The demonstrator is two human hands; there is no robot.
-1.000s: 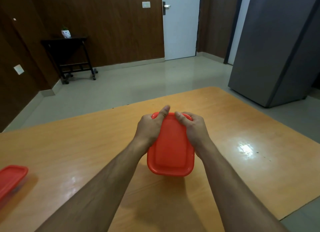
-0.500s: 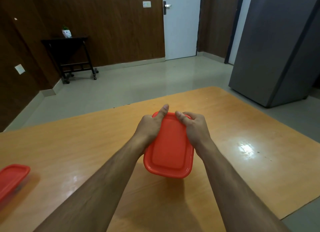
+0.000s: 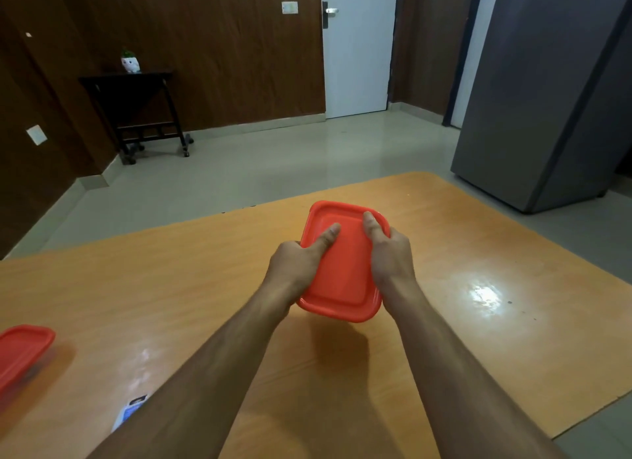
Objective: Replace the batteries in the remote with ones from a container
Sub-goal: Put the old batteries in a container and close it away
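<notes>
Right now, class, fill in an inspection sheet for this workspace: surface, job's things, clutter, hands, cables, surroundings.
Surface: orange wooden table, glossy, with glare.
Job's things: red lidded container, lid on, held tilted above the table; no remote or batteries identifiable.
Clutter: second red container at the left edge; small blue-and-white item partly hidden by the left forearm.
Hands: left hand and right hand grip the container's sides, thumbs on the lid.
Cables: nothing seen.
Surroundings: white door, grey refrigerator, dark side table bearing a small pot.
</notes>
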